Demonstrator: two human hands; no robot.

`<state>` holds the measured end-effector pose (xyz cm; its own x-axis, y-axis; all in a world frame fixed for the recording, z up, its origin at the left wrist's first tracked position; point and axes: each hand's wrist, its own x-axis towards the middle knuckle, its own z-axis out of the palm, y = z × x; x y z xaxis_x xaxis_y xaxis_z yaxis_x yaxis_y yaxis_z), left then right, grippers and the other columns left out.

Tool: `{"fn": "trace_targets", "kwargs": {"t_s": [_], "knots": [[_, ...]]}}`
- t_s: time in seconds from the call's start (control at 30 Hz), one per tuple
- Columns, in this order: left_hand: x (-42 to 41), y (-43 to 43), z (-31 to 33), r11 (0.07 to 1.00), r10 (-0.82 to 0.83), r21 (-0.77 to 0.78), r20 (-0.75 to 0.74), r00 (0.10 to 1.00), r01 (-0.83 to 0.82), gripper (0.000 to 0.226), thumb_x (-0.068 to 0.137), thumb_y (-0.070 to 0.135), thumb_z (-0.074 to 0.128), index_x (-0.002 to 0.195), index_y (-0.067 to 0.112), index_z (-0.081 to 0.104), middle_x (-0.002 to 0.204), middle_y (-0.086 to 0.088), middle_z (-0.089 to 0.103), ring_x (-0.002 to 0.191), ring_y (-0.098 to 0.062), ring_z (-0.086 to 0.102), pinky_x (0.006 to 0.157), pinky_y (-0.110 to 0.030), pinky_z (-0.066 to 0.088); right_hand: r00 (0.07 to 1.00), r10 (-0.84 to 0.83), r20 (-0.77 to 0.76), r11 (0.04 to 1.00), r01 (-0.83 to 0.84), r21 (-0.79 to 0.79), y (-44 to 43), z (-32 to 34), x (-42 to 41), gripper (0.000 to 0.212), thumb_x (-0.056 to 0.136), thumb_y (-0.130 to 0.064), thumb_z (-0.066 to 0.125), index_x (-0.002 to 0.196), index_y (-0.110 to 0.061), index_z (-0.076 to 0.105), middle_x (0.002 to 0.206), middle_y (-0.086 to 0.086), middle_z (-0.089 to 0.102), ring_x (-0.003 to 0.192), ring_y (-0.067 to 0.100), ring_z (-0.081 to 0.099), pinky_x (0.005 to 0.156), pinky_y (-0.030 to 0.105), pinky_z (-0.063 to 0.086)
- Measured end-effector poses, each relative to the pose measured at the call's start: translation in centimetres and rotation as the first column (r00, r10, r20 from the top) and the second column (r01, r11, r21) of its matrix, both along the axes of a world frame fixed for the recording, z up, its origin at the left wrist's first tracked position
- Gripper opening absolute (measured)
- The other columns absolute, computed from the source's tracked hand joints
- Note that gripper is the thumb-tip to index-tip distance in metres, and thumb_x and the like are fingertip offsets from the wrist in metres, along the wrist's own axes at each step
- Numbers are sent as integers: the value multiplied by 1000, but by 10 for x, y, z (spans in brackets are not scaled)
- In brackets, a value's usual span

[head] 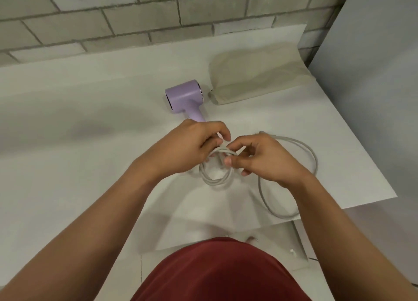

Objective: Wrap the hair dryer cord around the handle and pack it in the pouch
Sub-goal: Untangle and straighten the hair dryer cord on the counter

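Note:
A lilac hair dryer [184, 97] lies on the white surface, its handle pointing toward me and its lower end hidden under my left hand [181, 149]. My left hand grips the handle end together with small loops of the grey cord [217, 176] hanging below it. My right hand [260, 158] pinches the cord at the top of those loops, right beside my left fingers. The remaining cord [314, 158] trails in a wide loop over the surface to the right. A beige pouch [257, 76] lies flat just right of the dryer's head.
The white surface [79, 119] ends at a tiled wall [135, 18] behind and at an edge on the right, near the cord's wide loop. A grey panel [373, 74] stands at far right. A second white sheet [271, 244] lies near my red shirt.

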<state>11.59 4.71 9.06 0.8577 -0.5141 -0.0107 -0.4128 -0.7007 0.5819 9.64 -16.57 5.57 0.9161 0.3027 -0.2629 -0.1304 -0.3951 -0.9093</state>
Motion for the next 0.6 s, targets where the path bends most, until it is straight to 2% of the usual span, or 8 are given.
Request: {"fn": "trace_targets", "kwargs": {"t_s": [0.07,0.13,0.2,0.3,0.4,0.43,0.5,0.6], "knots": [[-2,2,-7,984,121,-138,45,992,-114,21,105,12,53,116,23,68,92,7,74,76,9,65,72,-19,54,994,-110,-11,993,110,32,0,-4,-1,11,81,-22,90,83,-21,79,78,-2,75,69,21,66,70,32,60],[-5,5,-14,935,246,-269,31,969,-229,21,106,12,52,117,23,66,91,9,72,76,1,71,72,-33,60,982,-185,-25,976,187,110,0,-7,-5,15,79,-19,91,83,-16,77,79,1,73,65,16,61,71,32,57],[-6,9,-19,920,281,-289,13,960,-266,21,106,13,51,117,23,66,91,14,71,77,-3,72,70,-36,62,978,-207,-25,962,209,176,3,-9,-10,12,80,-16,90,86,-17,79,85,9,74,66,16,60,70,31,56],[-1,17,-22,964,179,-201,-6,984,-177,28,107,14,49,123,25,68,93,16,66,83,-3,71,74,-35,62,975,-221,-5,953,217,211,7,-11,-14,7,84,-16,86,85,-22,82,79,7,75,71,17,63,69,28,56],[8,24,-16,999,-46,-21,36,998,47,30,106,18,53,131,26,68,105,13,62,94,-7,63,80,-16,49,963,-268,0,948,264,179,9,-14,-17,7,82,-14,88,87,-14,83,74,3,75,65,11,61,66,23,52],[12,25,-13,990,-126,60,26,992,124,29,106,21,55,131,27,69,106,13,63,93,-8,61,78,-16,46,962,-273,-1,948,269,169,10,-14,-19,10,81,-13,89,89,-11,82,73,2,75,63,9,61,66,21,52],[16,24,-11,961,-221,164,-36,975,224,23,105,26,56,119,26,74,91,11,69,80,-12,59,73,-30,47,961,-276,-2,949,272,161,13,-14,-22,14,78,-11,90,90,-8,82,75,2,77,63,9,64,66,20,53],[15,23,-13,986,-127,103,-16,992,128,17,102,34,59,98,33,76,63,15,62,67,-9,57,65,-41,51,953,-304,3,941,300,156,16,-13,-28,16,77,-14,91,89,-10,82,79,5,78,66,11,64,69,23,53]]}}
